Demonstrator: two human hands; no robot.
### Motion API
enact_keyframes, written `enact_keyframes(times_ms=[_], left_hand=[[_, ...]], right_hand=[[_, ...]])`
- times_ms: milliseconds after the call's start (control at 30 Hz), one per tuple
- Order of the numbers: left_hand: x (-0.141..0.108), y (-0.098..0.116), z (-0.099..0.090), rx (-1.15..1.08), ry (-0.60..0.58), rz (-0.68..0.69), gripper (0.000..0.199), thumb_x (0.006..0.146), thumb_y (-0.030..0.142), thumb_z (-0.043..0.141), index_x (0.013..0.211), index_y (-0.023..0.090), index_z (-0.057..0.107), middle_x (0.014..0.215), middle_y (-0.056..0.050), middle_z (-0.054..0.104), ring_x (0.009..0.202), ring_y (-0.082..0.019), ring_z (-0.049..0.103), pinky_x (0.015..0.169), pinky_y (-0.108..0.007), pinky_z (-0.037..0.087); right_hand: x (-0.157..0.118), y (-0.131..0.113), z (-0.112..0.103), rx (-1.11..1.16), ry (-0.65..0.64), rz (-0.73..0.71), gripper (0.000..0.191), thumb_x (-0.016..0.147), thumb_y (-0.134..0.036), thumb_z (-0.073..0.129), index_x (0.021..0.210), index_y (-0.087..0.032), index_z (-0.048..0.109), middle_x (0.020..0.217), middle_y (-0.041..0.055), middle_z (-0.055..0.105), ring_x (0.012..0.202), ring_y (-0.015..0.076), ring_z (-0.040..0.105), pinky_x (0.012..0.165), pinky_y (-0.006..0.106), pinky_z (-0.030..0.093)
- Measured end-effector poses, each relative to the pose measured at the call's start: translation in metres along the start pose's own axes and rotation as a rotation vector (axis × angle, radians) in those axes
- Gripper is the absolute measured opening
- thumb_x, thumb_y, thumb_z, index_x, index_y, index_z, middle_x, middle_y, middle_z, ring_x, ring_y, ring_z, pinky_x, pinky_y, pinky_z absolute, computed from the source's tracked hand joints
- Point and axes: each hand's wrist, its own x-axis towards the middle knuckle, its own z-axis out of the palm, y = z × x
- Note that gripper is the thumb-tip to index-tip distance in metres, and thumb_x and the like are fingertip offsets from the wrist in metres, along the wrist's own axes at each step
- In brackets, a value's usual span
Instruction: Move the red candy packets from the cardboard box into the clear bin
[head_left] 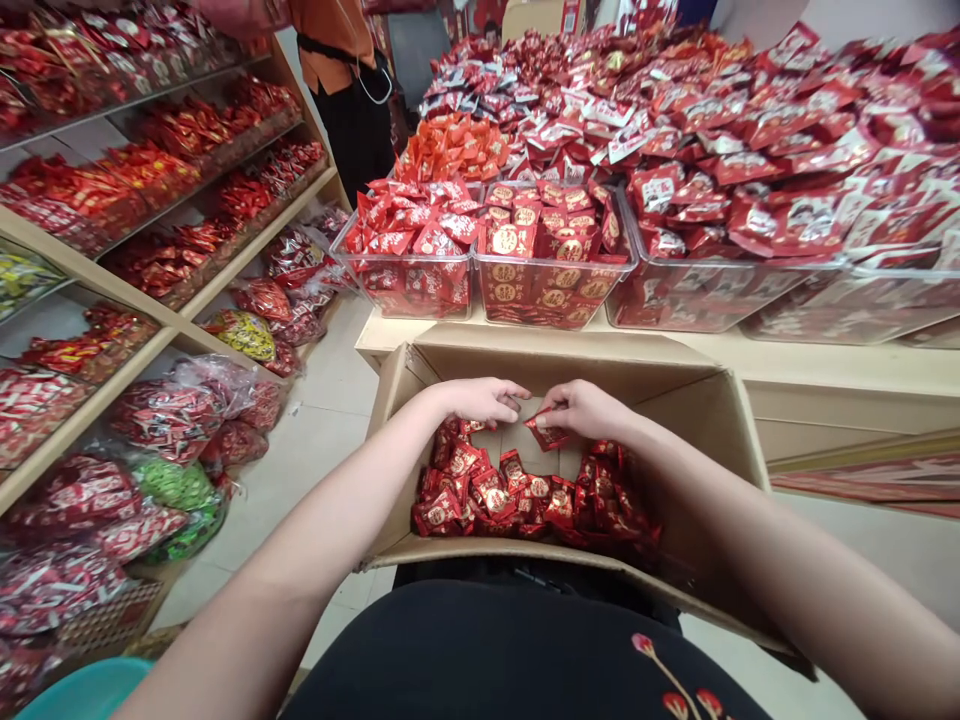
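Both hands are inside a cardboard box in front of me, over a layer of small red candy packets printed in gold. My right hand pinches one red candy packet between thumb and fingers, above the bare patch of the box bottom. To its left, my left hand has its fingers apart and reaching rightward, with nothing seen in them. A narrow gap separates the two hands. The packets lie mostly along the near side of the box.
Clear plastic bins full of red packets line the counter edge beyond the box. Shelves of packets stand left, with bagged sweets on the floor. A person in orange stands behind. A teal basin sits lower left.
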Motion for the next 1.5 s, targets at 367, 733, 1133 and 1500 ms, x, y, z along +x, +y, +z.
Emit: enact_keyframes(times_ms=[367, 733, 1133, 1500], left_hand=[[-0.006, 0.028, 0.011, -0.762, 0.446, 0.35, 0.05, 0.07, 0.028, 0.061, 0.114, 0.011, 0.046, 0.089, -0.01, 0.065, 0.076, -0.016, 0.061, 0.071, -0.03, 0.048], [-0.024, 0.057, 0.017, -0.737, 0.768, 0.516, 0.035, 0.071, 0.024, 0.059, 0.105, 0.015, 0.054, 0.094, -0.007, 0.065, 0.084, -0.017, 0.061, 0.077, -0.03, 0.048], [-0.042, 0.066, 0.017, -0.589, 0.921, 0.743, 0.008, 0.072, 0.023, 0.059, 0.077, 0.022, 0.066, 0.115, -0.005, 0.051, 0.103, -0.02, 0.049, 0.089, -0.035, 0.04], [-0.037, 0.077, 0.022, -1.152, 0.629, 0.363, 0.05, 0.065, 0.023, 0.065, 0.108, 0.015, 0.04, 0.076, -0.005, 0.065, 0.057, -0.013, 0.062, 0.048, -0.018, 0.046]], right_hand=[[-0.025, -0.028, -0.028, 1.049, 0.323, -0.2, 0.028, 0.061, -0.032, 0.067, 0.081, -0.014, 0.059, 0.076, 0.0019, 0.064, 0.068, 0.0126, 0.059, 0.068, 0.029, 0.047], [-0.052, -0.037, -0.049, 0.627, 0.57, -0.393, 0.012, 0.073, -0.029, 0.057, 0.071, -0.018, 0.06, 0.067, 0.002, 0.064, 0.062, 0.0146, 0.06, 0.062, 0.028, 0.048], [-0.059, -0.031, -0.056, 0.056, 1.01, -0.715, 0.022, 0.075, -0.012, 0.053, 0.092, -0.024, 0.061, 0.087, 0.005, 0.064, 0.083, 0.0172, 0.058, 0.072, 0.033, 0.049], [-0.059, -0.034, -0.049, 0.387, 0.909, -0.531, 0.026, 0.08, -0.022, 0.047, 0.104, -0.025, 0.057, 0.109, 0.0065, 0.056, 0.096, 0.0189, 0.053, 0.082, 0.039, 0.046]])
